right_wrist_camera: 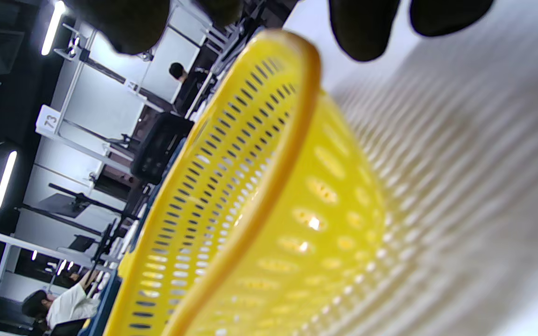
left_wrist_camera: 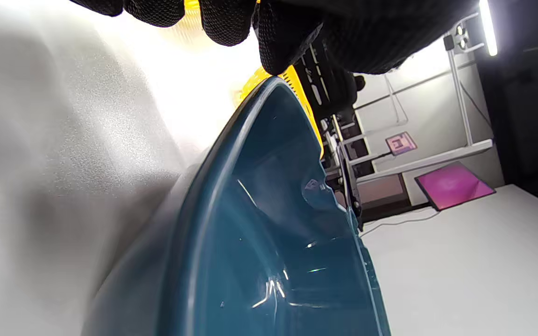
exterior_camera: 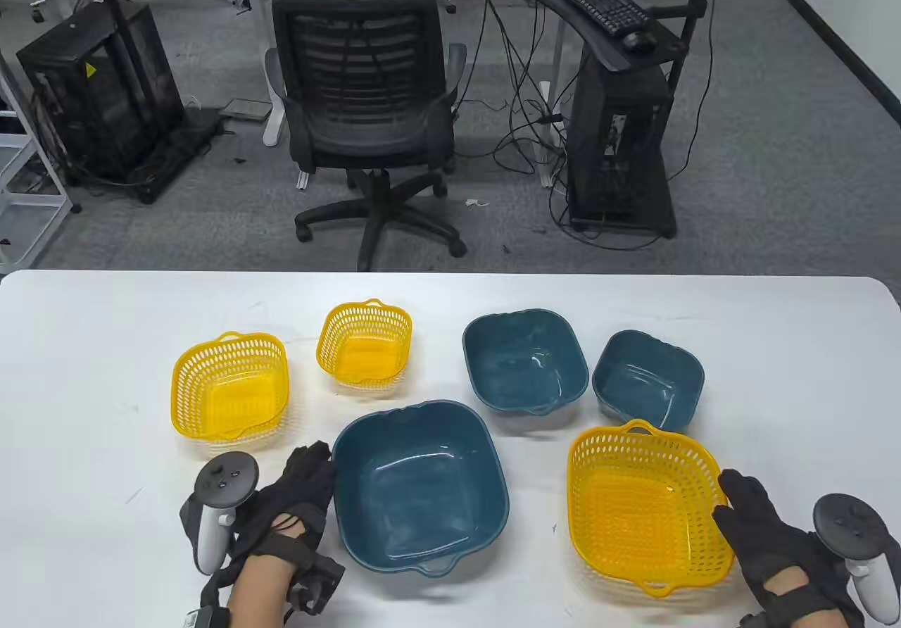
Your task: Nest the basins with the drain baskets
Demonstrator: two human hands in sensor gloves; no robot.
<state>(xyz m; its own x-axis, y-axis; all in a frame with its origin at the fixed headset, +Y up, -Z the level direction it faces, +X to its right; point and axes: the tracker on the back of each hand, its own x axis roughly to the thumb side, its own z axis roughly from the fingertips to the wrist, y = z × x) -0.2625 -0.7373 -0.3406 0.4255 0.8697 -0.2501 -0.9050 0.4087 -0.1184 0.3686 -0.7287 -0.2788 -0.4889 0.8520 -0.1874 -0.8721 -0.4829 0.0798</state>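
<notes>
The white counter (exterior_camera: 84, 374) is carrying three blue basins and three yellow drain baskets, none nested yet. The large basin (exterior_camera: 420, 485) is sitting near the front edge, and the left hand (exterior_camera: 295, 508) is resting against its left rim, one fingertip touching the rim in the left wrist view; whether those fingers (left_wrist_camera: 278, 46) are actually clasping the rim cannot be told. If they are only leaning on it, the basin is likely to slide on the smooth counter when the basket arrives. The large basket (exterior_camera: 644, 501) is standing well to the right of it, with the right hand (exterior_camera: 764, 536) lying against its right rim, fingers (right_wrist_camera: 362, 32) spread loosely over the edge rather than pinching it in the right wrist view. A one-sided hold is risking a tilt on lifting, so a corner could be catching the basin wall instead of seating. Its handle tabs may also be needing to line up with the basin's lip. Behind, the medium basin (exterior_camera: 524, 360) and medium basket (exterior_camera: 231, 385) are waiting well apart, and the small basin (exterior_camera: 647, 378), sitting just beyond the large basket, could be getting knocked. The small basket (exterior_camera: 364, 341) could be getting mismatched with the wrong basin.
</notes>
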